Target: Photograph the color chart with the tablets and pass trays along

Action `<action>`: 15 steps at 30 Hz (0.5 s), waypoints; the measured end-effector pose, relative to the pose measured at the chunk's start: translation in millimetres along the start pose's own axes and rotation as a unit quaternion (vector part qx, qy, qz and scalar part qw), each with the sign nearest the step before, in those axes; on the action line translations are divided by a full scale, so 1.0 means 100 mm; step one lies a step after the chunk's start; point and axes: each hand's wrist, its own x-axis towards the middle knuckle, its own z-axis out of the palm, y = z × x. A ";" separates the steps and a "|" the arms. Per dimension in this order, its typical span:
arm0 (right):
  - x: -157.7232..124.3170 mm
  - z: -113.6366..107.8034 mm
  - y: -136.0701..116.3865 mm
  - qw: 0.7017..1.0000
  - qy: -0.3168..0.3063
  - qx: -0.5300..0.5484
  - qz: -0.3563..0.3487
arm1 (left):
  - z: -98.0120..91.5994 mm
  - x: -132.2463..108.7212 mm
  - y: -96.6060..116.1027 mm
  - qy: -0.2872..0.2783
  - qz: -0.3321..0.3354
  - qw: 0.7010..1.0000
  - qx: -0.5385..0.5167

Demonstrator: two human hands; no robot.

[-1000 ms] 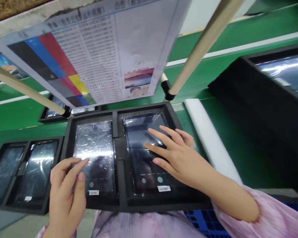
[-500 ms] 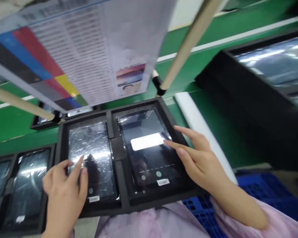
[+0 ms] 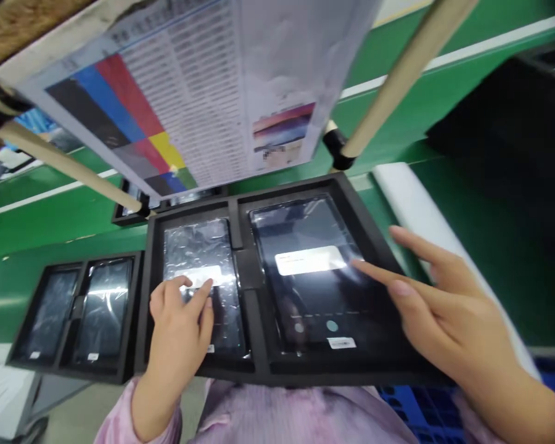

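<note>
Two tablets in clear film lie in a black foam tray in front of me. The right tablet shows a white pop-up box across a dark screen, with a barcode sticker near its lower edge. My right hand has its fingers apart, and the index fingertip is at that tablet's right edge, beside the box. On the left tablet a similar white box is lit. My left hand hovers over it or touches it, index finger extended at the box; contact is unclear. Neither hand holds anything.
A printed chart hangs on tan poles above the tray. Another foam tray with two tablets sits left. To the right are a white foam strip, a large black block and a blue crate.
A white box has appeared on the left tablet. My left index finger has moved to it. The right hand has shifted slightly off the right tablet's box, and the whole view has swung.
</note>
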 end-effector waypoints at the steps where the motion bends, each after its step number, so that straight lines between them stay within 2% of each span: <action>1: -0.01 -0.01 0.00 1.000 -0.003 0.000 0.017 | -0.01 0.01 0.04 -0.001 -0.006 1.000 -0.001; 5: -0.02 -0.04 -0.02 0.999 -0.027 -0.005 0.044 | -0.04 -0.01 0.19 -0.017 -0.014 1.000 0.005; 7: -0.01 -0.04 -0.02 0.999 -0.021 -0.012 0.037 | -0.08 -0.02 0.14 -0.028 -0.003 1.000 -0.005; 8: -0.01 -0.04 -0.01 0.999 -0.020 -0.016 0.030 | -0.11 -0.01 0.06 -0.030 -0.001 0.999 -0.021; 10: 0.00 -0.02 0.00 0.999 -0.019 -0.027 0.010 | -0.17 0.10 -0.26 -0.017 -0.019 0.997 -0.069; 11: 0.00 -0.01 0.02 0.999 -0.016 -0.032 -0.001 | -0.19 0.19 -0.49 -0.006 -0.053 0.994 -0.096; 13: 0.01 0.02 0.04 0.999 -0.002 -0.038 -0.017 | -0.19 0.45 -0.99 0.020 -0.183 0.972 -0.148; 14: 0.02 0.04 0.05 0.999 0.009 -0.038 -0.022 | -0.18 0.60 -1.25 0.027 -0.275 0.945 -0.176; 15: 0.03 0.06 0.07 0.999 0.015 -0.037 -0.025 | -0.15 0.74 -1.47 0.040 -0.318 0.930 -0.179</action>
